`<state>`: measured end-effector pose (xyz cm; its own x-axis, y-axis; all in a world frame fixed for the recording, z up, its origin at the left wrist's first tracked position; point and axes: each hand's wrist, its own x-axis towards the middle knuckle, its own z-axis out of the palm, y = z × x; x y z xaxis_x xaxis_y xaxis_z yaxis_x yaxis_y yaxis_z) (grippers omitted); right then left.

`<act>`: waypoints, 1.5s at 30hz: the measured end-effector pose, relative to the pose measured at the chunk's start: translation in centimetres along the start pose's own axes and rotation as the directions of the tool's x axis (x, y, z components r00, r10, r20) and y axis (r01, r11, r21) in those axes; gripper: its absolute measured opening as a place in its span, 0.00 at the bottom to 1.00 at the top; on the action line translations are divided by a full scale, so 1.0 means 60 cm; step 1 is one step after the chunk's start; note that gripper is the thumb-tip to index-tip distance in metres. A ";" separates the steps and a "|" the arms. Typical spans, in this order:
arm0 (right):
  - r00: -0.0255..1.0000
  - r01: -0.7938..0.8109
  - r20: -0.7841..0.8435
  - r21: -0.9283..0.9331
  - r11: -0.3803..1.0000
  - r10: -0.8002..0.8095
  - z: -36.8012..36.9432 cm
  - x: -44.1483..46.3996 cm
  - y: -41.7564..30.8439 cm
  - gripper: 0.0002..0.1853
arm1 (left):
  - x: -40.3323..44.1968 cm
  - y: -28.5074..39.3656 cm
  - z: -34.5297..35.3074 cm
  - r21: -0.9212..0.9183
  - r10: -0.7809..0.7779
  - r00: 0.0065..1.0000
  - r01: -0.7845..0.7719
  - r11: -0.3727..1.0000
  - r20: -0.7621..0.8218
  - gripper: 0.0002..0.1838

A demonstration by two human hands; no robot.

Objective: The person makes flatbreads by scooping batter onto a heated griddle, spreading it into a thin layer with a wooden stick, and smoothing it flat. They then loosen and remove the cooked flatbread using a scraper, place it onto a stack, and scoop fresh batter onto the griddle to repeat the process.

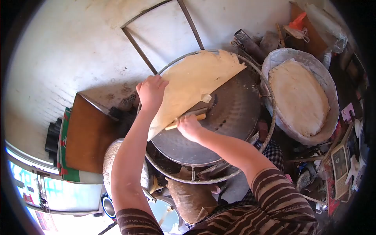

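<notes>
1. Two hands on it: L hand (152,92) at the outer L edge of the thin sheet (192,74), R hand (189,127) on the wooden-handled scraper (201,116).
2. Sheet lies over the far-left part of the round dark plate (235,105), inside the metal ring (273,105); its straight edge runs diagonally across.
3. L fingers: bent, pressed together at the edge. Thumb's hidden, so can't tell if they pinch it.
4. R fingers: curled close round the handle, just beside the sheet's near edge.
5. Best angle, IMO: scraper low & flat, w/ light, even pressure; a steep edge could nick the sheet.
6. L hand lifts gently, in time w/ the scraper, b/c a hard tug might tear it.
7. Watch the small raised flap (205,98) mid-edge; prob. a weak spot.
</notes>
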<state>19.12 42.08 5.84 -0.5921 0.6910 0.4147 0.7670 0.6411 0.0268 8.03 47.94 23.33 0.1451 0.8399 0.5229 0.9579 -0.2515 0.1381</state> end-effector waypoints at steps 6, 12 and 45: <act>0.958 -0.270 0.086 -0.057 0.961 0.274 -0.019 -0.020 0.138 0.05 | 0.064 0.037 -0.020 0.015 0.138 0.990 -0.138 0.990 -0.034 0.10; 0.865 -0.471 0.077 -0.222 0.854 0.497 -0.023 -0.120 0.343 0.12 | 0.111 0.004 -0.056 -0.048 0.067 0.985 -0.076 0.996 -0.158 0.12; 0.417 -0.809 -0.137 0.396 0.435 0.899 -0.370 -0.760 0.163 0.13 | -0.118 0.334 0.145 -0.561 0.371 0.795 -0.048 0.827 0.480 0.19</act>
<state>59.12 9.44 7.42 0.4766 0.8183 0.3212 0.7145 -0.1476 -0.6839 28.36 41.14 15.05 0.5899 0.8050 0.0631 0.6462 -0.5175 0.5608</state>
